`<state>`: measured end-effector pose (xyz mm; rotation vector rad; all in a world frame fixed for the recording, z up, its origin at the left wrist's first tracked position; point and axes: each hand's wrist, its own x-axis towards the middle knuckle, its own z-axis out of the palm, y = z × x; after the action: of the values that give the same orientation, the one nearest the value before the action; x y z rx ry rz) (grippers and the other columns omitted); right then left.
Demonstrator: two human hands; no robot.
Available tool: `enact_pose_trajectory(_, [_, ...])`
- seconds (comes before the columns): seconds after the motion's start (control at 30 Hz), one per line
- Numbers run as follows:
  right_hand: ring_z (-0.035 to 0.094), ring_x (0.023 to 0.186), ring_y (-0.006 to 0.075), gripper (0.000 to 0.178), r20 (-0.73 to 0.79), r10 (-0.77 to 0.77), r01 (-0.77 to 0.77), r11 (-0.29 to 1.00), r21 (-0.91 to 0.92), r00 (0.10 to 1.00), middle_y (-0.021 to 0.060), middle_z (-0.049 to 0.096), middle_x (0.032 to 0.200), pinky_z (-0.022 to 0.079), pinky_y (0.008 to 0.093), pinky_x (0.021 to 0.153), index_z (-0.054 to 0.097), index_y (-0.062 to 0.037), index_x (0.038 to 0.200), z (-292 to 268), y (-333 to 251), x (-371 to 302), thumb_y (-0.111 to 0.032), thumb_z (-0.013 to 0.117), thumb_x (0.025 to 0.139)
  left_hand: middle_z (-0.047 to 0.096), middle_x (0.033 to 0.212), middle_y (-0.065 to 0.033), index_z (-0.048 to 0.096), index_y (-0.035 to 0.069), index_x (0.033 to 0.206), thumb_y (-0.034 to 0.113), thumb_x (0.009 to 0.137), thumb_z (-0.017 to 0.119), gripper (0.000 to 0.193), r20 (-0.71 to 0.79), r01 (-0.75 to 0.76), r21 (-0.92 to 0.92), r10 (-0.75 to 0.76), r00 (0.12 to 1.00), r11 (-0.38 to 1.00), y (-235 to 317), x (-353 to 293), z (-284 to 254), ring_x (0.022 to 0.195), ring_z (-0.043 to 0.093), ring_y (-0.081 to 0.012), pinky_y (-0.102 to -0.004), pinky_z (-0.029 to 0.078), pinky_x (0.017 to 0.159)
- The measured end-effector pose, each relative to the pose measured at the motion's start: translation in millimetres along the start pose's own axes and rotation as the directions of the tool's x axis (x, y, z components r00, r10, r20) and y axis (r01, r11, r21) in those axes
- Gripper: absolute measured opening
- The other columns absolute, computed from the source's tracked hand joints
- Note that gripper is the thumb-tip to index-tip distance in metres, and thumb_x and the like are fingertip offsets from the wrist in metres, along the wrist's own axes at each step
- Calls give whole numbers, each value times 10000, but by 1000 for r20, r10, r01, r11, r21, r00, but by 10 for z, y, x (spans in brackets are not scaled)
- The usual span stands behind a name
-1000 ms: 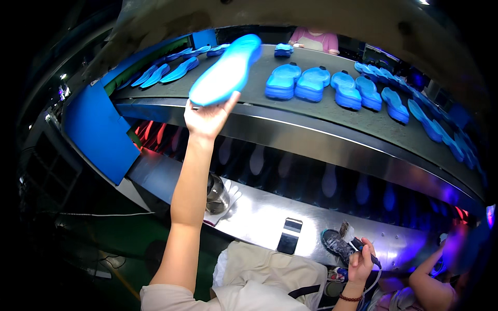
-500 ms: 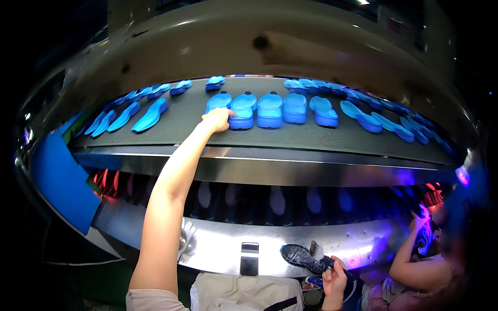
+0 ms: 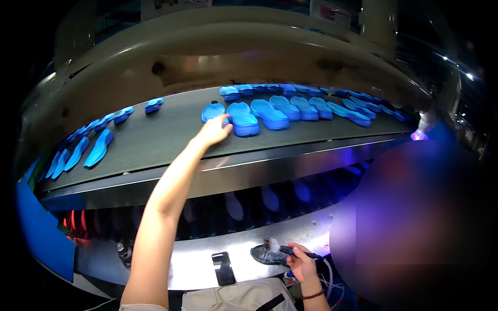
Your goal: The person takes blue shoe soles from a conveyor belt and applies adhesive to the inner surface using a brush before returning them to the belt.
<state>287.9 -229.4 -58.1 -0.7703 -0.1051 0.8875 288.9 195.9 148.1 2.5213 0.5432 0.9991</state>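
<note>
My left arm stretches over a dark conveyor belt (image 3: pixel 171 127) that carries blue shoe soles. My left hand (image 3: pixel 215 131) is low over the near row, fingers partly extended. One fingertip is at the left edge of a thick blue sole (image 3: pixel 244 120); whether it presses on it I cannot tell. Just behind the hand lies another blue sole (image 3: pixel 213 111), partly covered. Closer to me, my right hand (image 3: pixel 302 263) is closed round the black handle of a brush (image 3: pixel 272 245). Its pale bristles are above a dark, speckled sole-shaped piece (image 3: pixel 263 255) on the metal ledge.
A phone (image 3: pixel 224 269) lies on the metal ledge (image 3: pixel 192 259), and a small dark bottle (image 3: pixel 124 254) stands near my left forearm. More soles rest on a lower level under the belt. A curved hood (image 3: pixel 244 57) arches overhead. A blurred area covers the right side.
The view has turned and tilted. My left fingers have come back from the top of the thick sole to its edge. The brush shows more plainly, bristles pointing left.
</note>
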Motion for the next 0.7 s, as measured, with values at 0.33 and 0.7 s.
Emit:
enact_pose_trajectory(0.33, [611,821,197,231,0,-121,120,989,-87,993,154,622,981,488,236,643,579,16,1031,-191,-56,-167,8,591,801,587,958,-75,573,42,946,175,804,610,198,-579,-224,-705,-364,730,673,402,-1567,-564,921,539,-196,-307,396,870])
enact_pose_trajectory(0.7, [575,1035,319,260,316,-193,199,980,13,929,237,615,1023,408,410,969,610,72,965,391,5,-172,8,571,717,403,1296,-249,241,4,1373,519,753,618,890,434,414,-549,176,884,-726,330,-3767,51,1170,444,-405,-508,360,986])
